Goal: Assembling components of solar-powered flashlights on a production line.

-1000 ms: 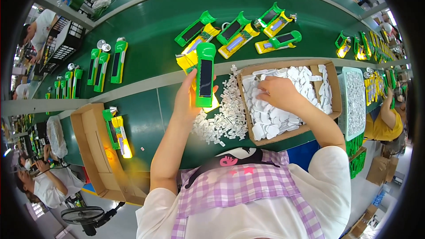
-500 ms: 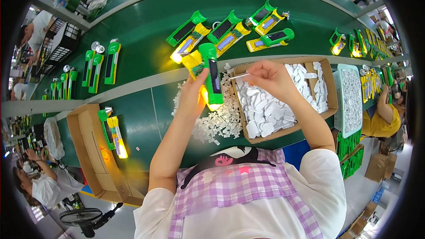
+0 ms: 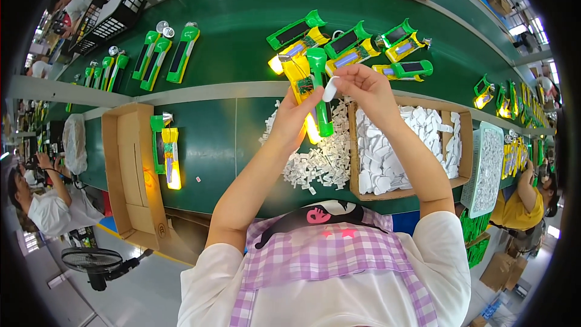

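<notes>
1. Gripping an opened light casing — left hand (image 3: 289, 118) closed around it, green half (image 3: 325, 118) with dark panel beside the yellow half (image 3: 296, 72), warm glow at the lower end.
2. Right hand (image 3: 370, 92) pinches one rounded white piece (image 3: 330, 89) between thumb and fingertips, right at the green half; from where I stand, can't tell if they touch.
3. Casing is up over the heap of small pale parts (image 3: 315, 168), left of the cardboard tray (image 3: 465, 156) full of white pieces.
4. Pale plastic basket (image 3: 469, 192) of small parts just right of the tray.
5. Beyond the hands, more opened casings (image 3: 352, 48) lie on the green bench; closed lights (image 3: 183, 54) farther left.
6. Near left — another opened light (image 3: 170, 152), just beside a brown carton (image 3: 129, 172).
7. Co-worker in yellow (image 3: 519, 206) off right.
</notes>
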The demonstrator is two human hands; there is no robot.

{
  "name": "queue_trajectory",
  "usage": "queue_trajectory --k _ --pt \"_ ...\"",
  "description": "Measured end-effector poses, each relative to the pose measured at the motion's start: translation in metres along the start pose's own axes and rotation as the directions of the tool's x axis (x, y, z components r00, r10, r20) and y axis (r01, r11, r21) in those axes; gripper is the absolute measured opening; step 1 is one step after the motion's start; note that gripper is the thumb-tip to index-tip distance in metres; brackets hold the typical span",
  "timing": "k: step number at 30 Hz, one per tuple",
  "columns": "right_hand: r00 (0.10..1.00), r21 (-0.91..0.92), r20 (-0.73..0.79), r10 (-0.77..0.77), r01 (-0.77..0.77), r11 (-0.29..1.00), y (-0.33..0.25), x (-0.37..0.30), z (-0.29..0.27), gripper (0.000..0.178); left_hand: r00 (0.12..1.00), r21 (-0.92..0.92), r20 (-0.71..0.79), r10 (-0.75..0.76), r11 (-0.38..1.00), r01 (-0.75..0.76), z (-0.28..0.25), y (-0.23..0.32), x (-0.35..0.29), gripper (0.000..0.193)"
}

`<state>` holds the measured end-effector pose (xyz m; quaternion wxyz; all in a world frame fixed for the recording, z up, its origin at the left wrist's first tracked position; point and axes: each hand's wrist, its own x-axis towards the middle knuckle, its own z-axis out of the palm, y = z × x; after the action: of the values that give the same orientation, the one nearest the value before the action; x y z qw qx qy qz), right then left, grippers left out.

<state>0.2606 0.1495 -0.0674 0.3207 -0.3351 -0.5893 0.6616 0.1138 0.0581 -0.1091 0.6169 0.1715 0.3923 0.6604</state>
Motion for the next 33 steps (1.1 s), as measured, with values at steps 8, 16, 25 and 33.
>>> queue_trajectory --k 8,16,25,33 --pt "0.997 -0.505 0.079 0.018 0.024 0.863 -0.027 0.01 0.04 0.03 0.986 -0.077 0.15 -0.07 0.994 0.083 0.007 0.007 -0.001 0.074" --pt "0.997 -0.579 0.068 -0.039 0.071 0.812 -0.027 0.016 0.048 0.031 0.988 -0.081 0.156 0.022 0.997 -0.01 0.006 0.007 0.003 0.09" --pt "0.847 -0.877 0.224 -0.481 0.391 0.28 -0.015 0.005 0.051 0.037 0.995 -0.351 0.103 0.002 0.936 0.034 -0.001 0.001 0.004 0.063" --pt "0.994 -0.785 0.074 0.086 0.004 0.619 -0.013 -0.016 0.033 0.043 0.995 -0.212 -0.087 -0.046 0.977 0.027 0.0 -0.001 0.011 0.035"
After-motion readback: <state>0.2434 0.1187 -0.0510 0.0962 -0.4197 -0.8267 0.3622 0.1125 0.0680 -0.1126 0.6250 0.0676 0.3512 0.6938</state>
